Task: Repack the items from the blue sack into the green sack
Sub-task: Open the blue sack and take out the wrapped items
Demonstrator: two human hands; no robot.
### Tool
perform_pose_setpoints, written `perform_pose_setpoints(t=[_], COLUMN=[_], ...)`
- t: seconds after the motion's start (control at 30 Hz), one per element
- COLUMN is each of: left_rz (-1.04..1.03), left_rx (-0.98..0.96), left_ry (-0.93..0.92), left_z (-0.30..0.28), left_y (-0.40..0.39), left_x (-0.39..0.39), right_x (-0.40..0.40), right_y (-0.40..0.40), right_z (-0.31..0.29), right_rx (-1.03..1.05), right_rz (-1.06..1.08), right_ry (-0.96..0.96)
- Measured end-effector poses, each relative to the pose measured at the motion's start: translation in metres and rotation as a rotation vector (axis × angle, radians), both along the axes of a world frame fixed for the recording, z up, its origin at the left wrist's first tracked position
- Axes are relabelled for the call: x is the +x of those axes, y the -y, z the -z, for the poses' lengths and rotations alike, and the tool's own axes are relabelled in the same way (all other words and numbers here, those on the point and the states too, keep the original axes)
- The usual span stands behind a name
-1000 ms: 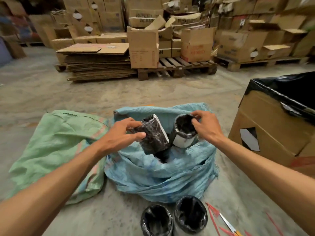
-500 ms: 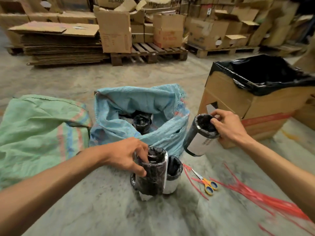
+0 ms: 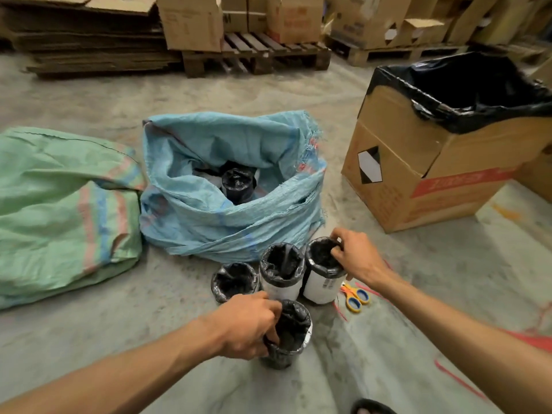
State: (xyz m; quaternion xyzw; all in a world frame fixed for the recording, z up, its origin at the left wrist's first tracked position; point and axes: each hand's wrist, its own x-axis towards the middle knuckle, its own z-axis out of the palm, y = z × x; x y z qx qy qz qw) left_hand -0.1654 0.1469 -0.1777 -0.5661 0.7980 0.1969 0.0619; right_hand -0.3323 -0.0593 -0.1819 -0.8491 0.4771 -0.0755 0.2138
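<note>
The blue sack [image 3: 209, 216] stands open on the concrete floor, with a black-lined canister [image 3: 238, 183] inside it. To its left lies the green sack [image 3: 59, 204], flat. Several black-lined white canisters stand in front of the blue sack. My left hand [image 3: 249, 325] grips the rim of the nearest canister [image 3: 291, 336]. My right hand [image 3: 358, 256] grips the rim of the rightmost canister [image 3: 321, 282]. Two more canisters [image 3: 280, 271] [image 3: 234, 280] stand between them, untouched.
A cardboard box lined with a black bag [image 3: 442, 144] stands at the right. Yellow-handled scissors [image 3: 355, 297] and red ties [image 3: 460, 380] lie on the floor beside my right arm. Pallets with cartons [image 3: 254, 52] and stacked flat cardboard [image 3: 89, 46] line the back.
Both hands lifted canisters out of the blue sack and brought them down to the floor. The right one now stands beside the other canisters; the left one stands in front.
</note>
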Motion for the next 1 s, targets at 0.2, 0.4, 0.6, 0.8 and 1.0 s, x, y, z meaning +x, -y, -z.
perform_pose_setpoints(t=[0.2,0.4,0.6,0.8,1.0], left_rz=[-0.103,-0.085,-0.091,-0.064,-0.184], left_rx=[-0.149,-0.222,-0.297,-0.313,-0.449], left_ry=[0.035,0.128,0.15,0.061,-0.081], left_z=[0.021,0.029,0.03,0.019,-0.011], left_y=[-0.008,-0.01,-0.006,-0.006,0.019], left_x=[-0.008,-0.007,-0.007,-0.008,0.003], right_x=[-0.003,0.002,0.003,-0.004,0.0], right_y=[0.003,0.007,-0.001,0.003,0.021], right_z=[0.012,0.01,0.025,0.012,-0.005], right_rx=[-0.176,-0.224,-0.132,-0.057,-0.122], right_rz=[-0.002,0.04,0.017,0.066,-0.108], right_ry=[0.021,0.118,0.071,0.009,0.127])
